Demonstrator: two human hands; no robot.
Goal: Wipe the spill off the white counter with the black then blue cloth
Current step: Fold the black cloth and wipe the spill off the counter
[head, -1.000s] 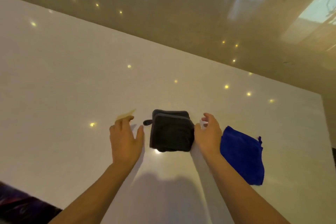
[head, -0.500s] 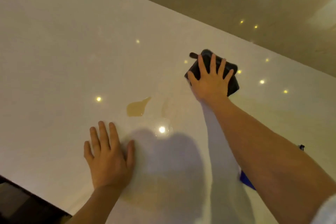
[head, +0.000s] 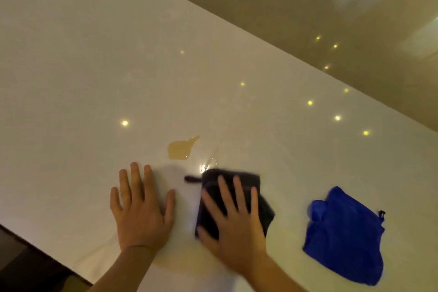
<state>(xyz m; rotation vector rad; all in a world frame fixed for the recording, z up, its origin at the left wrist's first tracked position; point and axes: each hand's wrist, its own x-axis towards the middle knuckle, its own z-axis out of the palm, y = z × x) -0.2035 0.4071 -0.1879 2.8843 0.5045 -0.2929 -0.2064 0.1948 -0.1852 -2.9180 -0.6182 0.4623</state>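
Note:
A folded black cloth [head: 258, 185] lies on the white counter [head: 94, 66], and my right hand [head: 233, 223] presses flat on it with fingers spread. An amber puddle of spill [head: 181, 148] sits just beyond and to the left of the cloth, with faint wet streaks between them. My left hand [head: 141, 208] rests palm down on the counter left of the cloth, holding nothing. A crumpled blue cloth [head: 343, 237] lies to the right, untouched.
The counter's far edge runs diagonally from top centre to the right, with a glossy beige floor [head: 308, 7] beyond it. The near edge drops off at the lower left corner [head: 35, 256]. Small ceiling lights reflect in the surface.
My right hand has dragged the black cloth from far out on the counter back toward me, next to the spill. The left hand stays flat. The blue cloth is back in view.

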